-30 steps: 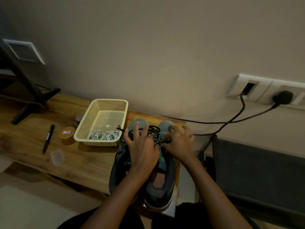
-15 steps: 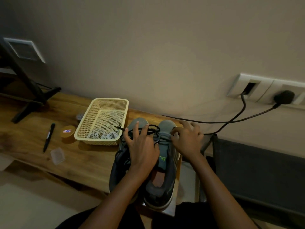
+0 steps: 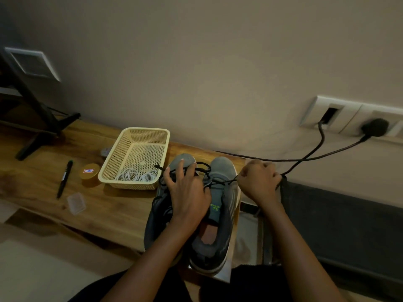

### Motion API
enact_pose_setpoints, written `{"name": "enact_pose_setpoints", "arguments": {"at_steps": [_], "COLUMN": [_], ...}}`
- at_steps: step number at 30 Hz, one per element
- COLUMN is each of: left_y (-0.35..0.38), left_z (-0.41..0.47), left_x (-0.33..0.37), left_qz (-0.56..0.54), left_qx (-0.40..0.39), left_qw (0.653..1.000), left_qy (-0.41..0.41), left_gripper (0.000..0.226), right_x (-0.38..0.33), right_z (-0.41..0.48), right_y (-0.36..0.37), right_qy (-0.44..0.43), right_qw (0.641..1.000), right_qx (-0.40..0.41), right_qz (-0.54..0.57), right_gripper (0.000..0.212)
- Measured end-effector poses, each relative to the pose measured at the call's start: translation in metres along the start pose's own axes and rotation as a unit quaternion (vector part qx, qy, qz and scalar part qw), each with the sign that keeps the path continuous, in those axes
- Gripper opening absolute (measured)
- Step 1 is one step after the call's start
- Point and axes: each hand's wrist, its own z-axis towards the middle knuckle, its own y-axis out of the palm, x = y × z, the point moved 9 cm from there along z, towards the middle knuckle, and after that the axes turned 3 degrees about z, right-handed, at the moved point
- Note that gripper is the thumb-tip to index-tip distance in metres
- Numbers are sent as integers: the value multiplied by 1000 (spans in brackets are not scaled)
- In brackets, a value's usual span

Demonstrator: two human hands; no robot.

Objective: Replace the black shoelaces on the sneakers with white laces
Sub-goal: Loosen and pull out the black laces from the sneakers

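- The right hand (image 3: 259, 182) is clenched in a fist around a black lace (image 3: 224, 182). It hangs just past the right end of the tabletop (image 3: 122, 212).
- The lace runs taut from that fist leftward to the front eyelets of the right sneaker (image 3: 220, 212).
- The left hand (image 3: 187, 192) lies flat with its fingers spread, pressing down across the right sneaker and the left sneaker (image 3: 156, 216). It grasps nothing that I can make out, though loose black loops lie around its fingertips.
- The pair stands side by side at the right end of the tabletop, toes toward the back edge and heels jutting over the front edge.
- The step in hand looks like unlacing: the black lace is being drawn out of the right sneaker. No white lace is threaded in either one, so the task seems to be at an early stage.
- The next move calls for a steady sideways pull while the flat hand pins the pair, then a fresh grip closer to the eyelets for the next crossing.
- The white laces (image 3: 130, 176) lie coiled at the near end of the basket (image 3: 128, 185), just beside the left sneaker's toe and within easy reach.
- Further left on the tabletop lie a small round tin (image 3: 89, 171), a pen (image 3: 65, 177) and a clear plastic case (image 3: 75, 202).
- Dark power cables (image 3: 305, 159) trail along the wall just behind the fist and could be mistaken for the lace.
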Motion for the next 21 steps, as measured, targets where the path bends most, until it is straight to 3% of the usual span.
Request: {"name": "enact_pose_setpoints", "arguments": {"at_steps": [2,8,13,17,21], "left_y": [1,2,3,2,2], "left_z": [0,1,0,0,1], "left_x": [-1,0,0,-1,-1], "left_qz": [-4,0,7,4,-5], "left_qx": [0,-6,-10,-7,-5], "left_qw": [1000,1000,1000,1000,1000], "left_qy": [-3,0,-2,-4,-6], "left_gripper": [25,25,27,27,25], "right_x": [11,-30,-40,-25,8], "right_z": [2,-9,-14,-5,1], "right_y": [-3,26,32,13,3], "right_qy": [28,-112,-137,-112,3], "right_qw": [1000,991,988,992,1000], "right_qx": [2,-65,-55,-38,-11], "right_qz": [13,-31,-41,-37,3], "right_gripper": [14,18,14,13,12]}}
